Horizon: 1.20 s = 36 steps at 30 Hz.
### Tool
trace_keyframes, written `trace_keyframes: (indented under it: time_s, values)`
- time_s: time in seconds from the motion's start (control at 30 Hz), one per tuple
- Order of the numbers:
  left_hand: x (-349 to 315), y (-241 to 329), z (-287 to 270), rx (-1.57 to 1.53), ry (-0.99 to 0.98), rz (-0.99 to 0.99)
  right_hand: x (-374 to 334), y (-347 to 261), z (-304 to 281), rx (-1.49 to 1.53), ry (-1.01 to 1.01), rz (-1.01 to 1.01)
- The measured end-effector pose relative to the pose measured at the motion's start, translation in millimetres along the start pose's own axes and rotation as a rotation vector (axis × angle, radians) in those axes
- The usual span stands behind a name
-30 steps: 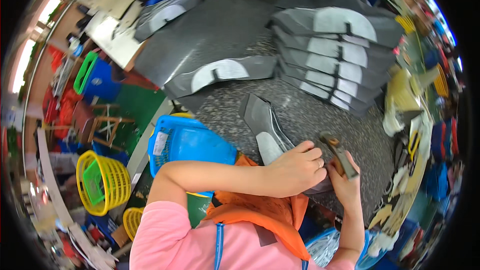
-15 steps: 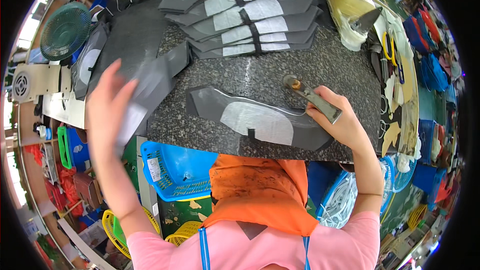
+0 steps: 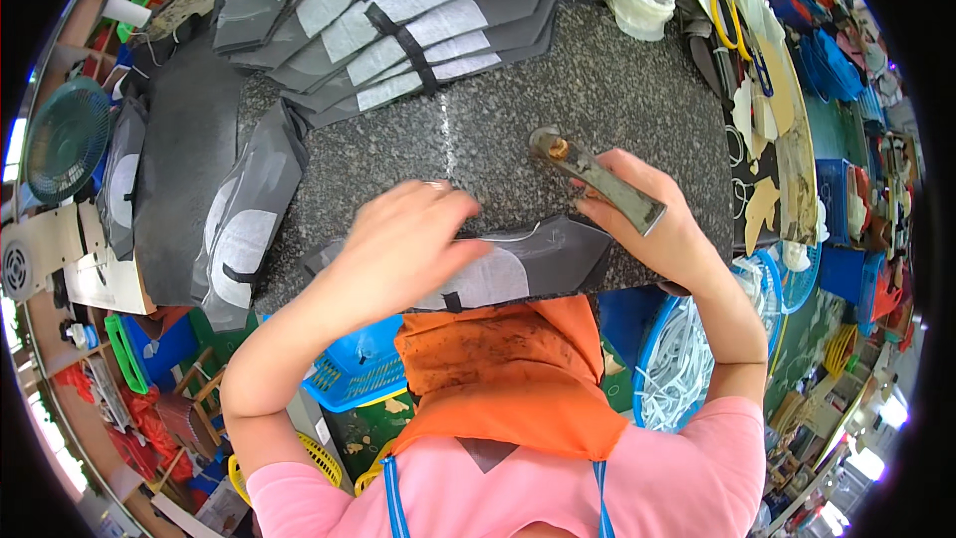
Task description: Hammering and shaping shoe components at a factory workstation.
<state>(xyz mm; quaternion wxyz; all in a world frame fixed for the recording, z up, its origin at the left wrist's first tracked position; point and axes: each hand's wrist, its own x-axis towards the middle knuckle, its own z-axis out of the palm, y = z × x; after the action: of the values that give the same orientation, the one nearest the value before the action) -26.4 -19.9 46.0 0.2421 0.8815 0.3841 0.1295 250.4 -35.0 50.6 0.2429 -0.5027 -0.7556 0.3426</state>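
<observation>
A dark grey shoe-upper piece (image 3: 563, 259) with a whitish patch lies along the near edge of the dark speckled work slab (image 3: 498, 169). A thin white cord (image 3: 513, 236) runs by its far edge. Over its left half is my left hand (image 3: 408, 239), thumb apart from the fingers and nothing visible in it; whether it touches the piece I cannot tell. My right hand (image 3: 647, 224) grips a metal hammer (image 3: 612, 187) just beyond the piece's right end. Most of the hammer's handle is hidden. Similar pieces (image 3: 244, 229) rest at the slab's left edge.
Overlapping grey pieces (image 3: 418, 20) fill the far left of the slab. At the far right are a glue-crusted container (image 3: 637, 10) and yellow-handled scissors (image 3: 732, 25). Below stand a blue basket (image 3: 363, 369) and a tub of white strips (image 3: 682, 369). A green fan (image 3: 68, 139) is leftmost.
My left hand has let go of a grey piece at the left and come right, over the near piece. My right hand still has the hammer. The view has shifted and turned.
</observation>
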Motion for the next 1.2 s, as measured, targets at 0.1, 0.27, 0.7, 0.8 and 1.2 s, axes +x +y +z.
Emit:
trace_keyframes:
  time_s: [0.1,0.27,0.7,0.8,1.2]
  values:
    - [31,27,19,0.087,-0.343,-0.167,-1,-13,-9,-0.126,0.002,0.002]
    - [45,15,35,-0.066,-0.351,-0.212,-25,-27,-33,-0.116,-0.069,0.029]
    - [32,14,22,-0.180,-0.340,-0.238,-49,-25,-46,-0.061,-0.215,0.111]
    - [29,12,28,-0.268,-0.262,-0.284,-45,-20,-34,-0.070,-0.210,0.071]
    - [34,15,48,-0.273,-0.077,-0.136,-28,-13,-18,-0.165,-0.252,0.194]
